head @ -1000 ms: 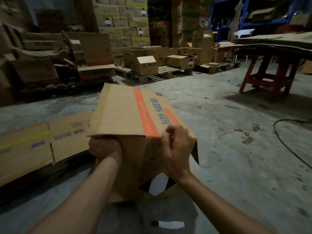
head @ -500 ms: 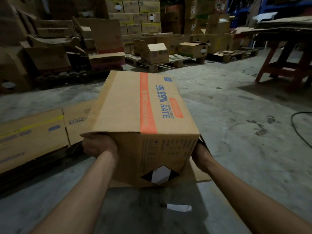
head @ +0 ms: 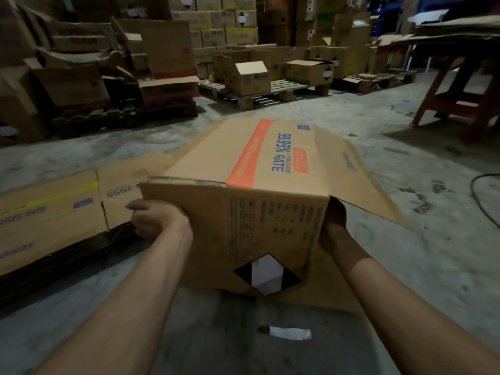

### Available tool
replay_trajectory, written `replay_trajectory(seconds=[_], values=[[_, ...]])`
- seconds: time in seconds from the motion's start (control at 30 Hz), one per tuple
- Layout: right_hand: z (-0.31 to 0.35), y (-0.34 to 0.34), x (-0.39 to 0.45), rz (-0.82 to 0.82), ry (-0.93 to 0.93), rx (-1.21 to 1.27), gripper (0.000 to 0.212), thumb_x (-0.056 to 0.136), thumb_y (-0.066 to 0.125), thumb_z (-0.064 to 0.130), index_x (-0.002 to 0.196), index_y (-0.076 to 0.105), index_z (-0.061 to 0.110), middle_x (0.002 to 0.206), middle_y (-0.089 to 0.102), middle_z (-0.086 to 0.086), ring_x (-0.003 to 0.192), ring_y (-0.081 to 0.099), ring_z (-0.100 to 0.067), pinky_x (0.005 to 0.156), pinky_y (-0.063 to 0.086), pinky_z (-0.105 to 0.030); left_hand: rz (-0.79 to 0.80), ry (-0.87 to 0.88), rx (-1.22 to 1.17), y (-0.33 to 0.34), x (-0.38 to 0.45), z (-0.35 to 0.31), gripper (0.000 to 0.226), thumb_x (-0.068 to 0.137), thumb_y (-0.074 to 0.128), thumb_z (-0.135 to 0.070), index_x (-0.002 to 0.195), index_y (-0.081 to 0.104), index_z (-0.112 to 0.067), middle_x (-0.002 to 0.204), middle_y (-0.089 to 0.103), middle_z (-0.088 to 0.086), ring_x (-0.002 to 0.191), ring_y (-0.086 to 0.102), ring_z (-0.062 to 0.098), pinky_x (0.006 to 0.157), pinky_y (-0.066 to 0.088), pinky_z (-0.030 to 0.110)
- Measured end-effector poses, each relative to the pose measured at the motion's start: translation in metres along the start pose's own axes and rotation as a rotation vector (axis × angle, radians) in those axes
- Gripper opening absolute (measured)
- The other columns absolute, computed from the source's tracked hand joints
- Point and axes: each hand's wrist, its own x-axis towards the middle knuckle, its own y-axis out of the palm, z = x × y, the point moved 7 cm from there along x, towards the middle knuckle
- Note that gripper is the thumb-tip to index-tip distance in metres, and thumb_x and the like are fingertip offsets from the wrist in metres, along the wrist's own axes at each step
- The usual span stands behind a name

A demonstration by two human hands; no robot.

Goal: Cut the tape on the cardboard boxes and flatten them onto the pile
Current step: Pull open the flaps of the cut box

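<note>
A brown cardboard box [head: 259, 212] with an orange stripe and blue "99.99% RATE" print is held above the concrete floor in front of me. My left hand [head: 154, 217] grips its left near edge, fingers curled round the cardboard. My right hand [head: 334, 226] holds the right near corner, its fingers hidden behind the box wall. A loose flap [head: 359, 180] hangs open on the box's right side. The pile of flattened boxes [head: 54, 212] lies on the floor to the left, just beside my left hand.
A white scrap [head: 289, 332] lies on the floor between my arms. Pallets with boxes [head: 251, 77] and stacked cartons fill the back. A red-legged table [head: 457, 85] carrying flat cardboard stands at the right. A black cable [head: 484, 201] curves along the right floor.
My right hand left the top of the box and went to its right side. The box tipped level and swung right, and its right flap opened out.
</note>
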Motion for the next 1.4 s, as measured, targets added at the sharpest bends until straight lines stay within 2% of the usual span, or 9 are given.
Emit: replay_trajectory(seconds=[0.2, 0.37, 0.5, 0.73, 0.9, 1.07, 1.17, 1.3, 1.4], values=[[0.094, -0.041, -0.049, -0.323, -0.249, -0.097, 0.024, 0.101, 0.048, 0.024, 0.112, 0.058, 0.006, 0.101, 0.064, -0.015, 0.072, 0.054, -0.017, 0.054, 0.041, -0.025, -0.023, -0.238, -0.022, 0.004, -0.019, 0.05, 0.068, 0.104, 0.019, -0.051, 0.132, 0.052, 0.001, 0.136, 0.055, 0.021, 0.12, 0.055, 0.034, 0.1, 0.044, 0.037], [0.103, -0.092, -0.056, -0.652, -0.264, -0.124, 0.069, 0.07, 0.051, 0.081, 0.102, 0.052, 0.019, 0.105, 0.066, -0.013, 0.09, 0.061, -0.029, 0.075, 0.05, -0.043, 0.381, -0.036, -0.063, 0.035, -0.037, 0.051, 0.074, 0.096, 0.021, -0.066, 0.131, 0.053, -0.01, 0.126, 0.06, 0.007, 0.118, 0.055, 0.031, 0.092, 0.041, 0.033], [0.105, -0.129, -0.07, -0.833, -0.202, -0.172, 0.073, 0.067, 0.061, 0.079, 0.112, 0.049, 0.023, 0.118, 0.06, -0.006, 0.111, 0.055, -0.03, 0.099, 0.042, -0.053, 0.696, 0.144, 0.049, 0.061, -0.061, 0.048, 0.091, 0.073, 0.022, -0.083, 0.13, 0.044, -0.015, 0.115, 0.055, 0.005, 0.112, 0.055, 0.027, 0.098, 0.043, 0.041], [0.121, -0.129, -0.071, -0.67, -0.208, -0.417, 0.102, 0.072, 0.08, 0.05, 0.151, 0.021, 0.024, 0.151, 0.03, -0.014, 0.137, 0.034, -0.033, 0.11, 0.033, -0.056, 1.005, 0.368, 0.082, 0.081, -0.089, 0.039, 0.114, 0.047, 0.022, -0.105, 0.137, 0.046, -0.039, 0.138, 0.049, -0.004, 0.125, 0.048, 0.018, 0.106, 0.039, 0.041], [0.167, -0.035, -0.109, -0.337, -0.596, -0.646, 0.052, 0.084, 0.071, 0.044, 0.129, 0.053, 0.025, 0.129, 0.036, -0.004, 0.11, 0.035, -0.01, 0.088, 0.041, -0.012, 1.277, 0.169, -0.062, 0.076, -0.133, 0.043, 0.103, 0.058, 0.055, -0.091, 0.143, 0.044, -0.035, 0.151, 0.043, -0.004, 0.138, 0.042, 0.017, 0.115, 0.031, 0.05], [0.194, 0.031, -0.111, 0.1, -0.482, -1.129, 0.068, 0.071, 0.071, 0.064, 0.129, 0.051, 0.035, 0.143, 0.034, -0.005, 0.137, 0.026, -0.026, 0.113, 0.023, -0.051, 1.609, 0.348, -0.021, 0.058, -0.206, 0.042, 0.098, 0.064, 0.051, -0.09, 0.148, 0.023, -0.049, 0.155, 0.021, -0.029, 0.143, 0.021, -0.001, 0.118, 0.016, 0.044], [0.192, 0.034, -0.109, 0.456, -0.252, -1.298, 0.102, 0.061, 0.084, 0.057, 0.146, 0.031, 0.032, 0.153, 0.032, -0.004, 0.136, 0.033, -0.027, 0.111, 0.032, -0.052, 1.497, 0.098, -0.291, 0.07, -0.202, 0.028, 0.091, 0.067, 0.052, -0.085, 0.147, 0.019, -0.056, 0.156, 0.026, -0.01, 0.137, 0.034, 0.015, 0.104, 0.033, 0.042], [0.179, 0.029, -0.109, 0.47, -0.253, -1.539, 0.124, 0.048, 0.08, 0.072, 0.149, 0.019, 0.037, 0.157, 0.022, -0.001, 0.145, 0.014, -0.037, 0.109, 0.025, -0.067, 1.313, -0.13, -0.418, 0.095, -0.177, 0.013, 0.064, 0.095, 0.037, -0.061, 0.151, 0.023, -0.034, 0.152, 0.037, 0.016, 0.113, 0.059, 0.025, 0.089, 0.05, 0.038], [0.177, 0.044, -0.118, 0.39, -0.381, -1.65, 0.094, 0.07, 0.076, 0.048, 0.145, 0.024, 0.028, 0.148, 0.035, -0.01, 0.141, 0.022, -0.041, 0.106, 0.018, -0.075, 1.338, -0.05, -0.311, 0.106, -0.179, 0.006, 0.064, 0.098, 0.032, -0.058, 0.153, 0.028, -0.026, 0.15, 0.041, 0.006, 0.102, 0.067, 0.018, 0.084, 0.051, 0.033]])
